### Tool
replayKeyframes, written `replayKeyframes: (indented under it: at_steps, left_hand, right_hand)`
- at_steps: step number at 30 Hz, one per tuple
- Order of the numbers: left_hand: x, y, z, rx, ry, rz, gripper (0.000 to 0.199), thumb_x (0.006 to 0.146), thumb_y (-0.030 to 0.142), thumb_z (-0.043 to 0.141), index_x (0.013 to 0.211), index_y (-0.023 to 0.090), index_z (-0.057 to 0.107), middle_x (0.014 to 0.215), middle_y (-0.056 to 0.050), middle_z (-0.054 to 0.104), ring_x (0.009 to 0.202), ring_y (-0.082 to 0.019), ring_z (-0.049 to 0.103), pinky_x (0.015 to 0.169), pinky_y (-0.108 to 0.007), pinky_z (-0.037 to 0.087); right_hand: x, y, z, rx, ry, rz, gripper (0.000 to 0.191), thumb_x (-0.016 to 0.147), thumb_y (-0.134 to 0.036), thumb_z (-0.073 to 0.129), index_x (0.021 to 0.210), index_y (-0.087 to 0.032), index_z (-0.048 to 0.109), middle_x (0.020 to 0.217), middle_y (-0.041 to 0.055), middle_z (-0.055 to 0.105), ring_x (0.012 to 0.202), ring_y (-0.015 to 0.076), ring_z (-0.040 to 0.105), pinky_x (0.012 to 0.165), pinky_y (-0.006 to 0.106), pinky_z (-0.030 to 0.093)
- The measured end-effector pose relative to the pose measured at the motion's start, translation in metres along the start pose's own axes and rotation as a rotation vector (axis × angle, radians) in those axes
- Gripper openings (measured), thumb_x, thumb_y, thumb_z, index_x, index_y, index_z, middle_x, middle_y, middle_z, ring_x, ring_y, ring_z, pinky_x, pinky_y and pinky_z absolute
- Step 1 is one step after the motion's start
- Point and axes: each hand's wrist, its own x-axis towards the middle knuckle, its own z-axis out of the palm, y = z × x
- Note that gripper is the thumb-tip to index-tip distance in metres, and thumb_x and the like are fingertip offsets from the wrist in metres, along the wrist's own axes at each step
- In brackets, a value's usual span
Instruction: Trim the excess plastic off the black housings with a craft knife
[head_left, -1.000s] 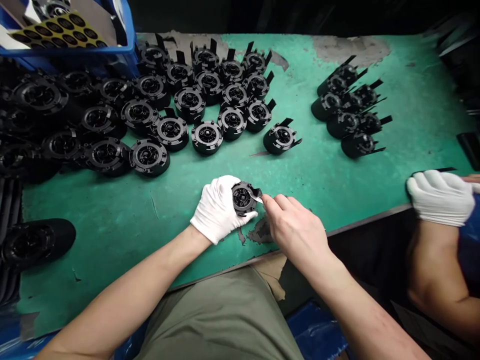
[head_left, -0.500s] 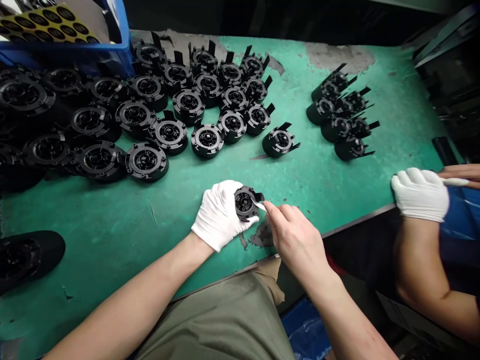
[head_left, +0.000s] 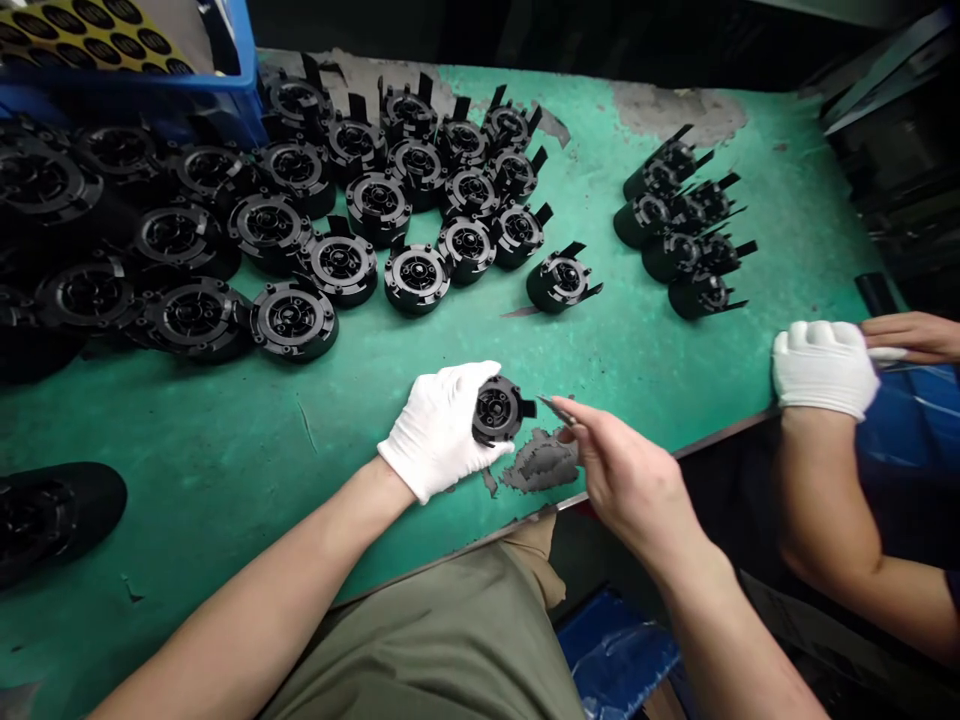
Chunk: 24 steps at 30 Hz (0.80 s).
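Observation:
My left hand [head_left: 446, 425], in a white glove, is closed around a round black plastic housing [head_left: 496, 408]. The housing's ringed face is turned up, and a tab sticks out on its right side. Just right of that tab, my bare right hand [head_left: 634, 480] pinches a thin metal blade [head_left: 556, 410]. Its tip points at the housing without touching it. Most of the blade is hidden by my fingers. Beyond my hands, a single black housing [head_left: 562, 280] with upright tabs stands on the green table [head_left: 360, 400].
Many similar housings [head_left: 379, 205] crowd the table's left and back. A smaller cluster [head_left: 679, 220] stands at the right. A blue bin [head_left: 247, 80] holds yellow sticker sheets [head_left: 97, 35]. A co-worker's gloved hand [head_left: 825, 368] rests at the right edge. A dark housing [head_left: 60, 515] lies far left.
My right hand has drawn the blade back to the right, off the housing's face. The housing has turned slightly in my left hand. The co-worker's gloved hand has shifted a little left.

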Motion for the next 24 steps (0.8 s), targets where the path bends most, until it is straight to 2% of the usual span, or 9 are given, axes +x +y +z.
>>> replayKeyframes:
  at_steps: [2, 5, 8, 10, 17, 21, 24]
  left_hand:
    - [-0.001, -0.005, -0.004, -0.066, -0.072, 0.113, 0.099, 0.083, 0.041, 0.095, 0.164, 0.015, 0.045, 0.153, -0.022, 0.072, 0.139, -0.042, 0.074, 0.117, -0.056, 0.061]
    - [-0.001, -0.006, -0.009, -0.107, -0.118, 0.165, 0.103, 0.085, 0.032, 0.089, 0.172, 0.015, 0.037, 0.160, -0.023, 0.067, 0.146, -0.042, 0.070, 0.124, -0.056, 0.058]
    - [-0.001, -0.005, -0.010, -0.069, -0.120, 0.151, 0.113, 0.083, 0.043, 0.096, 0.174, 0.016, 0.035, 0.163, -0.025, 0.064, 0.151, -0.045, 0.066, 0.125, -0.059, 0.057]
    - [-0.001, -0.004, -0.008, -0.022, -0.112, 0.132, 0.122, 0.078, 0.053, 0.102, 0.173, 0.015, 0.036, 0.159, -0.026, 0.066, 0.148, -0.047, 0.067, 0.122, -0.061, 0.059]
    - [-0.001, -0.004, -0.005, 0.008, -0.125, 0.091, 0.122, 0.078, 0.056, 0.103, 0.174, 0.023, 0.035, 0.155, -0.022, 0.068, 0.144, -0.045, 0.069, 0.120, -0.059, 0.058]
    - [-0.001, -0.002, -0.007, 0.021, -0.129, 0.093, 0.119, 0.080, 0.056, 0.101, 0.173, 0.020, 0.036, 0.153, -0.023, 0.069, 0.143, -0.046, 0.069, 0.119, -0.060, 0.058]
    - [0.000, -0.002, -0.008, 0.031, -0.131, 0.094, 0.118, 0.081, 0.055, 0.100, 0.173, 0.019, 0.036, 0.153, -0.023, 0.068, 0.142, -0.046, 0.069, 0.119, -0.061, 0.059]
  right_hand:
    - [0.004, 0.018, -0.005, 0.063, -0.020, -0.024, 0.030, 0.117, -0.022, 0.050, 0.142, -0.023, 0.067, 0.102, 0.0033, 0.082, 0.084, 0.0169, 0.078, 0.078, 0.029, 0.060]
    - [0.014, 0.043, -0.008, 0.061, -0.148, -0.201, 0.024, 0.117, -0.025, 0.053, 0.134, -0.019, 0.070, 0.102, 0.0053, 0.079, 0.085, 0.0169, 0.077, 0.075, 0.028, 0.058]
    - [0.024, 0.057, -0.008, -0.033, -0.248, -0.380, 0.031, 0.118, -0.026, 0.051, 0.140, -0.014, 0.069, 0.099, 0.0057, 0.073, 0.077, 0.0160, 0.070, 0.067, 0.028, 0.051]
    - [0.027, 0.062, -0.006, -0.099, -0.250, -0.453, 0.034, 0.119, -0.025, 0.050, 0.143, -0.012, 0.069, 0.095, 0.0048, 0.071, 0.075, 0.0153, 0.066, 0.064, 0.028, 0.047]
    - [0.025, 0.063, -0.003, -0.237, -0.212, -0.488, 0.035, 0.119, -0.027, 0.049, 0.145, -0.013, 0.069, 0.089, 0.0017, 0.067, 0.068, 0.0136, 0.060, 0.059, 0.031, 0.037]
    - [0.019, 0.057, -0.004, -0.332, -0.181, -0.495, 0.034, 0.118, -0.024, 0.050, 0.145, -0.012, 0.067, 0.086, 0.0008, 0.065, 0.063, 0.0143, 0.055, 0.058, 0.034, 0.034]
    - [0.021, 0.055, -0.007, -0.341, -0.194, -0.529, 0.032, 0.113, -0.016, 0.053, 0.141, -0.011, 0.066, 0.086, 0.0012, 0.065, 0.066, 0.0155, 0.057, 0.059, 0.034, 0.035]
